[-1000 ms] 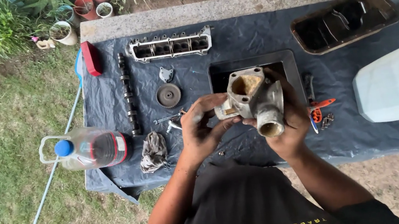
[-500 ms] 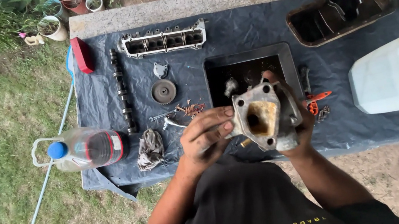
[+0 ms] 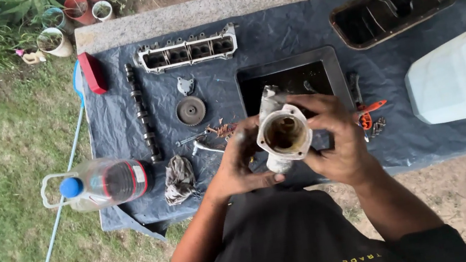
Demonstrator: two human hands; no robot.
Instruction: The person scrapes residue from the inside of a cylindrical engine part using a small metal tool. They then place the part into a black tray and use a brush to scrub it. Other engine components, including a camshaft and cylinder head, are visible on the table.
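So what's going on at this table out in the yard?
A person holds a grimy metal housing in both hands, left hand underneath, right hand around its side, its round opening facing up. It is held over a dark tray on a blue sheet. A camshaft, a gear, a rag and a plastic bottle lie to the left.

Both forearms reach forward, elbows bent. The left hand [image 3: 238,167] cups from below with its thumb out; the right hand [image 3: 334,135] curls its fingers [image 3: 311,103] over the top.
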